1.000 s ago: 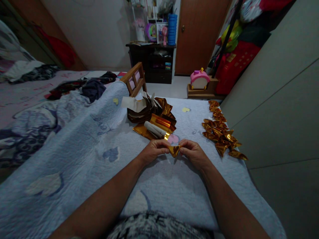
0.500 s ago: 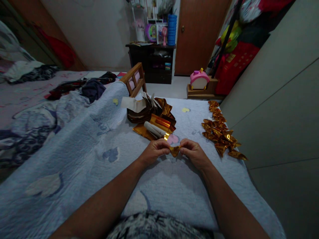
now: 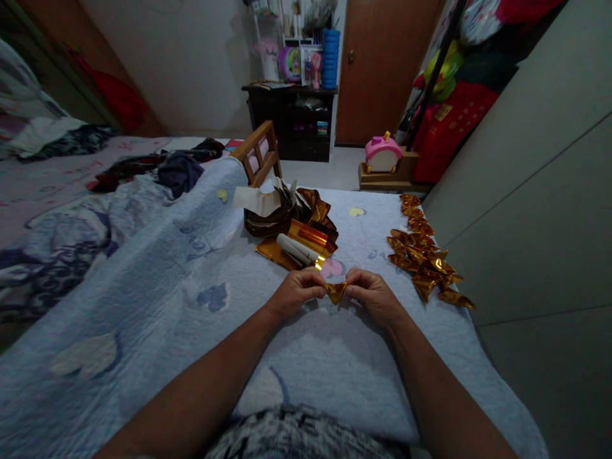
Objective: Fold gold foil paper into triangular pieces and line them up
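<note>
A small piece of folded gold foil paper (image 3: 336, 292) is stretched between my two hands, its lower edge coming to a point. My left hand (image 3: 302, 285) pinches one end of it, and my right hand (image 3: 369, 290) pinches the other. Just beyond my left hand lie shiny gold foil sheets (image 3: 306, 236), with rolled white-backed paper (image 3: 296, 248) on them. Behind these is a stack of gold sheets with pale backs (image 3: 268, 213), fanned and curled. Off to the right, several folded gold foil pieces (image 3: 421, 252) lie in a row and a loose heap.
A pale blue quilt (image 3: 191, 344) with heart patterns covers the surface under my hands. A wooden rail (image 3: 258, 153) stands at its far left corner. Along the right runs a pale cabinet side (image 3: 540, 210). Crumpled clothes (image 3: 176, 172) lie on the left.
Both hands stay in nearly the same place, still pinching the gold foil piece. Its lower part now looks slightly more pointed and centred.
</note>
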`<state>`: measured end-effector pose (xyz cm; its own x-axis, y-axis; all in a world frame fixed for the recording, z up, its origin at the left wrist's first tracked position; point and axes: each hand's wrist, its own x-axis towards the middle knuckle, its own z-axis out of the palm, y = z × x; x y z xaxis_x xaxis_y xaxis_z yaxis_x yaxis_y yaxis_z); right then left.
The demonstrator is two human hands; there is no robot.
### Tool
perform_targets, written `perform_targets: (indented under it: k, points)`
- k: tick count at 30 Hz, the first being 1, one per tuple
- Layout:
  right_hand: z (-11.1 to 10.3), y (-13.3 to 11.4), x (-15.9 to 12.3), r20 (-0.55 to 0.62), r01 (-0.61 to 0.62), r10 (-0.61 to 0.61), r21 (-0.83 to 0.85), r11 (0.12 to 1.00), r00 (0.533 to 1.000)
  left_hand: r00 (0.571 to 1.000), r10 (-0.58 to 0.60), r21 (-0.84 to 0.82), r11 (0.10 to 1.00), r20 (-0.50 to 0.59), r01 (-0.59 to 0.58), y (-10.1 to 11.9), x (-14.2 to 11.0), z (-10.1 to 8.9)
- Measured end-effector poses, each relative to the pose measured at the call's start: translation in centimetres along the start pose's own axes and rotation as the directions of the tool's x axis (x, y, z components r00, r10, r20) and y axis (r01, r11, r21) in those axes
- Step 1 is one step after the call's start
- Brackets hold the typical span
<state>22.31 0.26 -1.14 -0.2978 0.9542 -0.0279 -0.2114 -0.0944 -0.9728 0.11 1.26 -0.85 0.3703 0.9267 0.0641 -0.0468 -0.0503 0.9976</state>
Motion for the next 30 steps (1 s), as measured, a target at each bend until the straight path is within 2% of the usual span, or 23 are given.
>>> perform_targets:
  k: [5, 13, 21, 30]
  points:
    - [-0.3, -0.4, 0.0, -0.011, 0.023, -0.024, -0.066, 0.998, 1.0, 0.999, 0.011, -0.054, 0.998, -0.036, -0.013, -0.2, -0.1, 0.2]
    - [-0.2, -0.8, -0.2, -0.009, -0.08, 0.079, -0.028, 0.996, 0.997, 0.979, 0.2, 0.182, 0.965, -0.039, -0.19, -0.6, -0.3, 0.3]
    - [0.4, -0.7, -0.1, -0.092, -0.037, 0.033, -0.041, 0.998, 0.995, 0.911, 0.413, 0.517, 0.783, -0.013, -0.347, -0.3, -0.9, 0.9]
    - [0.6, -1.0, 0.0, -0.123, -0.016, -0.002, -0.143, 0.99, 0.992, 0.885, 0.465, 0.657, 0.657, 0.034, -0.37, -0.4, -0.9, 1.0]
